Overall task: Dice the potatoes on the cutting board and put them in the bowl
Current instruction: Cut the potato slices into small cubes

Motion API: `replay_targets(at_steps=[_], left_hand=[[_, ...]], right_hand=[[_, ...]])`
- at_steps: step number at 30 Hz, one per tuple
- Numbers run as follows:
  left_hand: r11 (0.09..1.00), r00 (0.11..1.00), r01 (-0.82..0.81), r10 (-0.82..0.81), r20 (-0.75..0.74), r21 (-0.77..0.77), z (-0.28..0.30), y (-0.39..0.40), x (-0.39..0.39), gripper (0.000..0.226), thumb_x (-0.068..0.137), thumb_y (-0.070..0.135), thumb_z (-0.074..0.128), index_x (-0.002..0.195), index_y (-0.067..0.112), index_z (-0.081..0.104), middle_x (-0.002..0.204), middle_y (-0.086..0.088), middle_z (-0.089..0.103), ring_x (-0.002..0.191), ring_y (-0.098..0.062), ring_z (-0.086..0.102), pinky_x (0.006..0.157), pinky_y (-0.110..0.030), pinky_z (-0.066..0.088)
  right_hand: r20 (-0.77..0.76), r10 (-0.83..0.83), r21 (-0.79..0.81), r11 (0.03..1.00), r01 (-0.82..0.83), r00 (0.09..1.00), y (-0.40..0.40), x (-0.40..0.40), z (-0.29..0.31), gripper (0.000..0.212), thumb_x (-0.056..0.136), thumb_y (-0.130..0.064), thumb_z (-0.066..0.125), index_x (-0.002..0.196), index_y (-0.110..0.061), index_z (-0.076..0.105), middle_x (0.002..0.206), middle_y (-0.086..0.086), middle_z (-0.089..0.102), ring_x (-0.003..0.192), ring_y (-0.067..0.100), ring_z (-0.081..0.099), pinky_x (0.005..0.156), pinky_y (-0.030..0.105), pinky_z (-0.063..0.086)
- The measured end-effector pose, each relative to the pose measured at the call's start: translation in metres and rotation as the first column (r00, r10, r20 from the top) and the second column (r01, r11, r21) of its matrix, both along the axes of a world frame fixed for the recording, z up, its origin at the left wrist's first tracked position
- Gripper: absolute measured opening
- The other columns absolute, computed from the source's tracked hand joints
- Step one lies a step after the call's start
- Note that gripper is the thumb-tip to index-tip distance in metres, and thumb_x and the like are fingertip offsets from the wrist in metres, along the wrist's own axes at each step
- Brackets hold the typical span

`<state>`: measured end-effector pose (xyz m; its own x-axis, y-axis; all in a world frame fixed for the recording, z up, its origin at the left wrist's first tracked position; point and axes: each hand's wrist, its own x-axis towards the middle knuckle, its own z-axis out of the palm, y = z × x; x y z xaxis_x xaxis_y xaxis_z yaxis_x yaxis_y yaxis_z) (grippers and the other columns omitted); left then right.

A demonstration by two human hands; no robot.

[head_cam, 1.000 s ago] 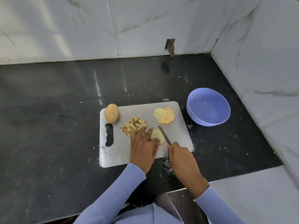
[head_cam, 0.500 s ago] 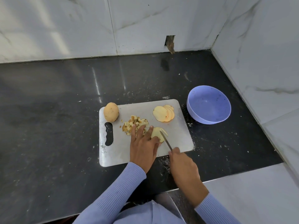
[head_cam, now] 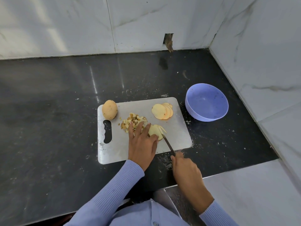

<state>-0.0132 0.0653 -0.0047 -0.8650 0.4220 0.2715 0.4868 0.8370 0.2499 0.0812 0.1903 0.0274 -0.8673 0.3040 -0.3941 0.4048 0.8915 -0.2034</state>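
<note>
Our left hand (head_cam: 142, 142) presses flat on pale potato slices (head_cam: 154, 132); our right hand (head_cam: 185, 168) grips the thin knife (head_cam: 168, 145). The smooth grey cutting board (head_cam: 179, 132) lies on speckled black stone beside a round lilac bowl (head_cam: 206, 102).

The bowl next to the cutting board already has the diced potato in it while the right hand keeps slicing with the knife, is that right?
Not quite. The head view shows the bowl holds no potato; the diced potato lies in a pile on the cutting board. The rest stands: the right hand holds the knife at the potato slices under the left hand.
</note>
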Motion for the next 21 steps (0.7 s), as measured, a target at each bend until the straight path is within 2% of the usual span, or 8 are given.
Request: replay_targets(at_steps=[2,5,7,10,13,17,21], left_hand=[[1.000,1.000,-0.010,0.010,-0.009,0.001,0.001,0.000,0.000,0.007,0.070,0.023,0.081,0.074,0.021,0.076,0.108,-0.013,0.067,0.110,-0.036,0.056,0.107,-0.049,0.014],[1.000,1.000,-0.012,0.012,-0.006,0.029,0.000,-0.001,0.000,0.011,0.066,0.020,0.084,0.073,0.020,0.076,0.105,-0.013,0.067,0.107,-0.037,0.057,0.103,-0.048,0.019],[0.998,1.000,-0.010,0.009,0.004,0.068,-0.001,-0.001,0.000,0.012,0.065,0.017,0.085,0.071,0.021,0.075,0.104,-0.012,0.068,0.105,-0.036,0.058,0.100,-0.047,0.022],[0.993,1.000,-0.017,0.014,0.026,0.116,-0.004,-0.002,0.002,0.014,0.064,0.016,0.085,0.072,0.022,0.075,0.105,-0.010,0.069,0.103,-0.034,0.059,0.098,-0.046,0.024],[0.991,0.999,-0.024,0.020,0.035,0.132,-0.005,-0.003,0.003,0.015,0.064,0.016,0.084,0.073,0.022,0.075,0.107,-0.009,0.070,0.102,-0.033,0.060,0.097,-0.047,0.025],[0.995,0.999,-0.035,0.033,0.029,0.088,-0.006,-0.002,0.004,0.011,0.067,0.018,0.082,0.074,0.022,0.074,0.108,-0.008,0.070,0.102,-0.034,0.059,0.097,-0.048,0.026],[0.997,0.999,-0.046,0.045,0.004,0.061,-0.005,0.000,0.005,0.009,0.068,0.020,0.082,0.072,0.021,0.074,0.108,-0.008,0.070,0.101,-0.034,0.060,0.095,-0.047,0.026]], right_hand=[[0.011,0.017,-0.011,1.000,-0.017,1.000,0.002,0.004,0.002,0.031,0.105,-0.036,0.021,0.115,-0.015,0.042,0.085,-0.004,0.053,0.084,0.014,0.062,0.069,0.023,0.045],[-0.007,0.018,0.008,1.000,-0.018,1.000,0.006,0.004,0.006,0.032,0.105,-0.036,0.021,0.112,-0.015,0.043,0.075,-0.009,0.044,0.067,0.009,0.049,0.056,0.018,0.034],[-0.024,0.008,0.004,1.000,-0.008,1.000,0.007,0.000,0.009,0.033,0.105,-0.036,0.021,0.109,-0.015,0.045,0.072,-0.009,0.043,0.064,0.007,0.046,0.052,0.017,0.030],[-0.057,-0.027,-0.070,0.997,0.023,0.998,0.007,-0.008,0.013,0.035,0.104,-0.039,0.024,0.104,-0.015,0.049,0.074,-0.007,0.049,0.067,0.008,0.053,0.060,0.018,0.038],[-0.088,-0.026,-0.086,0.996,0.019,0.996,0.002,-0.020,0.017,0.033,0.103,-0.038,0.026,0.097,-0.014,0.048,0.071,-0.007,0.047,0.060,0.007,0.048,0.053,0.019,0.032],[-0.074,-0.004,-0.088,0.996,-0.002,0.997,-0.008,-0.040,0.020,0.030,0.104,-0.037,0.026,0.096,-0.013,0.044,0.073,-0.003,0.046,0.060,0.012,0.045,0.052,0.025,0.032],[-0.030,0.002,-0.088,0.996,-0.004,1.000,-0.013,-0.049,0.018,0.035,0.104,-0.034,0.024,0.108,-0.008,0.047,0.095,0.008,0.059,0.074,0.020,0.048,0.065,0.031,0.038]])
